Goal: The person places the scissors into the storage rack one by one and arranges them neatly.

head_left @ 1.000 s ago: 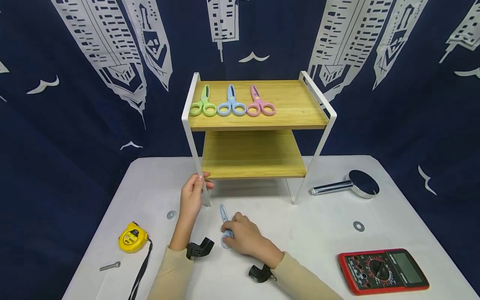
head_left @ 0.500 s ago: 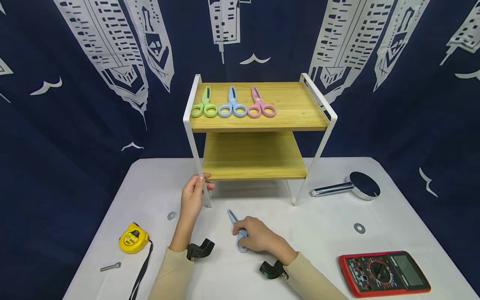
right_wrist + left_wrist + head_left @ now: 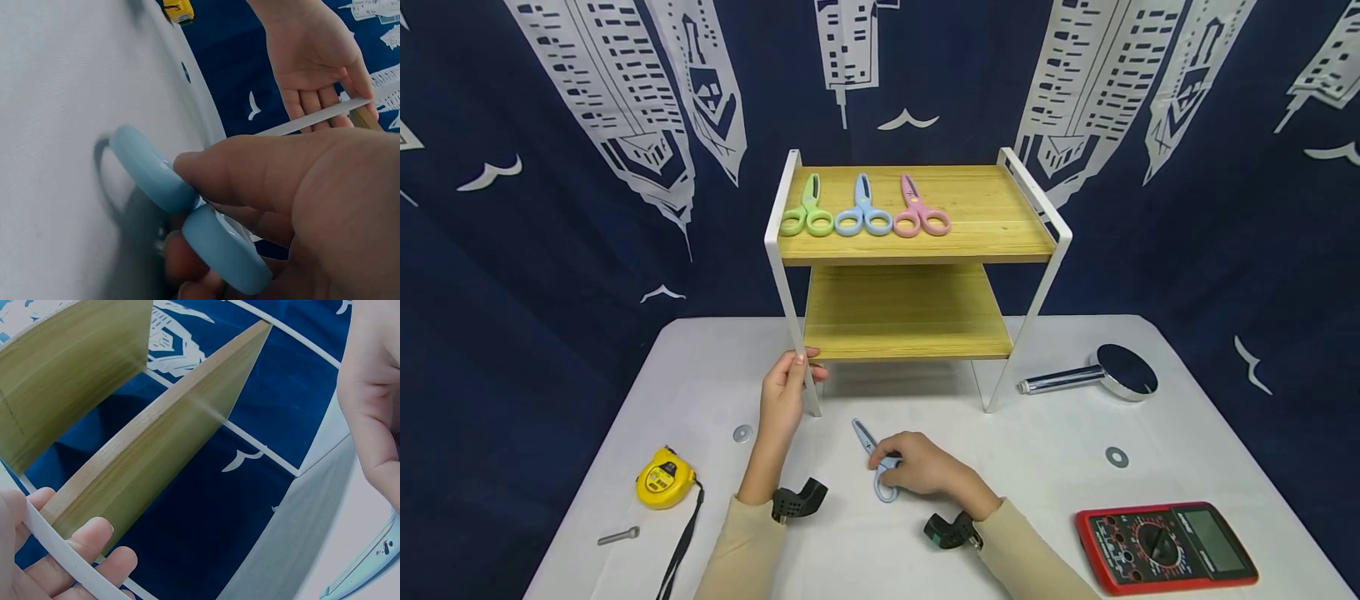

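Pinching the ring handles of a small pale-blue plastic-handled pair of scissors (image 3: 877,463), the person's right hand (image 3: 925,468) holds it low on the white table (image 3: 1045,433), just in front of a two-tier wooden shelf with a white metal frame (image 3: 910,250), blades aimed toward the rack. The left hand (image 3: 784,392) curls its fingers round the frame's front left leg. The scissors look light and rigid, their smooth plastic loops apt to slip under fingertips alone; the handle rings, not the blade tips, seem the safer place to take hold. Green (image 3: 805,212), blue (image 3: 861,212) and pink scissors (image 3: 919,212) lie in a row on the top shelf. A yellow tape measure (image 3: 662,479) and a red multimeter (image 3: 1165,546) sit near the table's front edge.
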{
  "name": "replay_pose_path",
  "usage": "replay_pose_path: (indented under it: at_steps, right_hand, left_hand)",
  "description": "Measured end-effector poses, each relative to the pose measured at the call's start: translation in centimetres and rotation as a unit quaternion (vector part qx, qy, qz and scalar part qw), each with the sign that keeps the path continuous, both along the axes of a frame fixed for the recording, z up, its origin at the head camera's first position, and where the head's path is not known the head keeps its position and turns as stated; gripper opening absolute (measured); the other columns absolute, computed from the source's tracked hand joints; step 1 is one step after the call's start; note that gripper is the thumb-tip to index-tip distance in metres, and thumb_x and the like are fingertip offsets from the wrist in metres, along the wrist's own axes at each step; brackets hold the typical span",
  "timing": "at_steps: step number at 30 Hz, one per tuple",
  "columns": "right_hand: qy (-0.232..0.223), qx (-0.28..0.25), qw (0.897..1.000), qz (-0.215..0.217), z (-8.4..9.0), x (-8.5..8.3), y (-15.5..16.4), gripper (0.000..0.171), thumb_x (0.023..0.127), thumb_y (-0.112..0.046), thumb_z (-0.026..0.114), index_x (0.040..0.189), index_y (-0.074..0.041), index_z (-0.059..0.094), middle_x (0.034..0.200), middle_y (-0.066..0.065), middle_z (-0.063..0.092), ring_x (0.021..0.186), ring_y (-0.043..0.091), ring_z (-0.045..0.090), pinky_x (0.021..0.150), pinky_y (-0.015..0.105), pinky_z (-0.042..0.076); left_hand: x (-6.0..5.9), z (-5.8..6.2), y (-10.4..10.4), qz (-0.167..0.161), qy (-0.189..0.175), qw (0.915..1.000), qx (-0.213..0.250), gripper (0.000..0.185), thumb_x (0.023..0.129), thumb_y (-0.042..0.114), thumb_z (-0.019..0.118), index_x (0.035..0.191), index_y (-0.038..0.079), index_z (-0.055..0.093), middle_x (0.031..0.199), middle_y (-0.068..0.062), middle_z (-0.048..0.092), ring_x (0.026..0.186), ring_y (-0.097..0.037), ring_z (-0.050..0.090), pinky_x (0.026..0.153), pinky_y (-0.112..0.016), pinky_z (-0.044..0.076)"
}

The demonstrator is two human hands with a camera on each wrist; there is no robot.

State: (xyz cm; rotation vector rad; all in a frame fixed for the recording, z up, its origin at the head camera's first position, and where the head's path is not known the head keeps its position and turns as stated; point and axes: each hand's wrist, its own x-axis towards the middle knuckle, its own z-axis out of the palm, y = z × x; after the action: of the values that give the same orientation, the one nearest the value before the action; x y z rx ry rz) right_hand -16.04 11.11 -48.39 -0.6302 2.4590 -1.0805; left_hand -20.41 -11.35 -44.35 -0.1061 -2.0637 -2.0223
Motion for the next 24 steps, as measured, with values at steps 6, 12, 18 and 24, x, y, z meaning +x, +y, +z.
replay_pose_path:
  at_steps: [6, 12, 18, 24]
  right_hand:
    - [-0.012, -0.005, 1.0, 0.01, 0.2, -0.4, 0.4, 0.017, 0.085, -0.002, 0.072, 0.098, -0.011, 0.076, 0.099, 0.001, 0.072, 0.09, 0.016, 0.053, 0.081, 0.03, 0.043]
    - [-0.016, -0.031, 0.999, 0.037, 2.6, -0.7, 1.6, 0.018, 0.087, -0.004, 0.073, 0.105, -0.006, 0.077, 0.099, 0.004, 0.071, 0.079, 0.009, 0.049, 0.069, 0.022, 0.041]
    - [0.033, -0.1, 0.991, 0.084, 9.0, -0.5, 3.5, 0.024, 0.087, -0.001, 0.069, 0.111, 0.0, 0.075, 0.096, 0.01, 0.068, 0.07, 0.006, 0.045, 0.064, 0.02, 0.04]
    - [0.135, -0.154, 0.972, 0.116, 17.1, 0.2, 5.6, 0.023, 0.09, 0.004, 0.068, 0.111, -0.004, 0.074, 0.096, 0.005, 0.068, 0.074, 0.008, 0.05, 0.062, 0.023, 0.043]
  left_hand:
    - [0.0, 0.1, 0.0, 0.002, 0.0, 1.0, -0.002, 0.032, 0.11, 0.016, 0.042, 0.117, -0.005, 0.065, 0.086, -0.016, 0.074, 0.081, -0.004, 0.068, 0.085, -0.023, 0.049]
    - [0.0, 0.1, 0.0, 0.002, 0.006, 1.0, 0.005, 0.032, 0.11, 0.015, 0.042, 0.117, -0.007, 0.064, 0.085, -0.017, 0.074, 0.079, -0.003, 0.068, 0.083, -0.022, 0.05]
    - [0.0, 0.1, 0.0, 0.007, 0.004, 1.0, 0.004, 0.032, 0.11, 0.016, 0.042, 0.116, -0.006, 0.065, 0.083, -0.013, 0.075, 0.079, -0.003, 0.068, 0.083, -0.023, 0.047]
    - [0.0, 0.0, 0.0, 0.005, 0.001, 1.0, -0.008, 0.033, 0.11, 0.017, 0.042, 0.117, -0.005, 0.065, 0.09, -0.025, 0.073, 0.081, -0.003, 0.068, 0.083, -0.023, 0.048]
